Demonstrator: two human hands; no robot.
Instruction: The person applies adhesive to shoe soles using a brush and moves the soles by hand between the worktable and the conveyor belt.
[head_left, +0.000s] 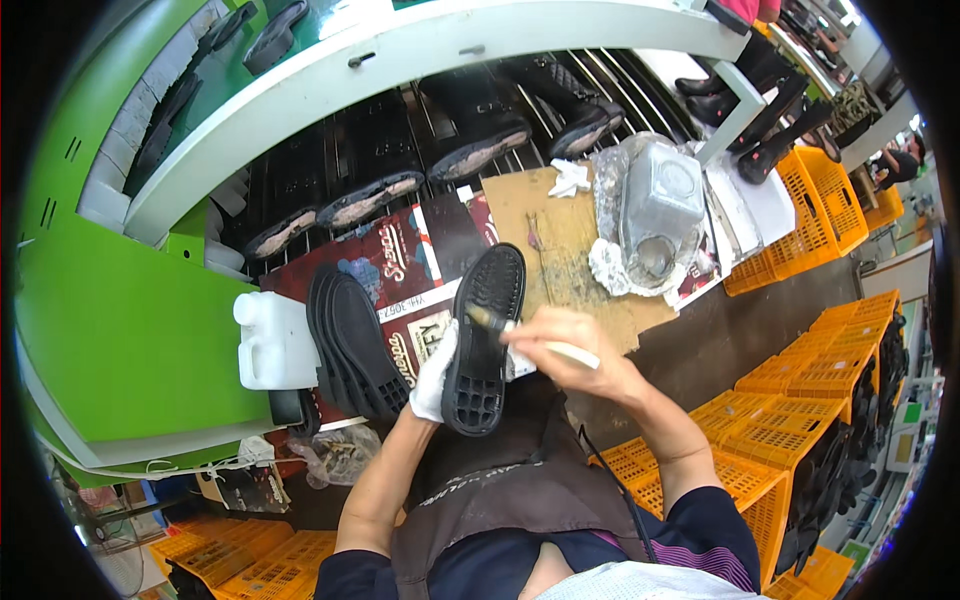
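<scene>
In front of my body a black shoe sole (476, 388) is held upright-lengthwise, its inner side with a grid of hollows facing me. My left hand (433, 385), in a white glove, is closed on the sole's left edge. My right hand (565, 348) is closed round the pale handle of a brush (489, 319). The brush's bristles are at the middle of the sole and appear to touch it. Just left of it, several black soles (352, 340) lie overlapped in a row. Beside these stands a white plastic jug (275, 343).
Black boots (372, 155) lie on a barred rack behind the work area. A cloudy plastic container (662, 190) stands at the right of the stained cardboard (560, 265). Orange crates (750, 425) line the right side. A green cabinet (140, 330) is at left.
</scene>
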